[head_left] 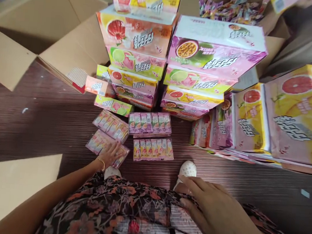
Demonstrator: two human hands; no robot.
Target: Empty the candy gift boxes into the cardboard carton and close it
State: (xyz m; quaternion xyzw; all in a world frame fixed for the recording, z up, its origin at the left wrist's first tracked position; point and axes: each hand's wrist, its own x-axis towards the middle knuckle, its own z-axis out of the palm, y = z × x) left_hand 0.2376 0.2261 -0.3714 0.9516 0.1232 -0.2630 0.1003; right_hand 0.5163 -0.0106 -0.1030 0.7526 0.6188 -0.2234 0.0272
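Note:
My left hand (109, 154) spans the nearer left clear-wrapped pack of small candy boxes (96, 142), its fingers over the top and reaching the far edge. That pack lies slantwise on the floor, just behind a second wrapped pack (107, 123)'s near side. To their right are a purple passion-fruit pack (150, 123) and a yellow-and-pink grapefruit pack (153, 149). Above my lap, my right hand (210, 203) is empty, fingers stretched out and slightly apart, near my right shoe (188, 169).
Two tall stacks of fruit-printed cartons, left (140, 46) and right (216, 56), stand ahead. A row of similar cartons (294, 122) is at right. Open cardboard boxes (77, 48) stand at left; one at back holds wrapped candies (233, 11). A person's trousers (304, 42) show at upper right.

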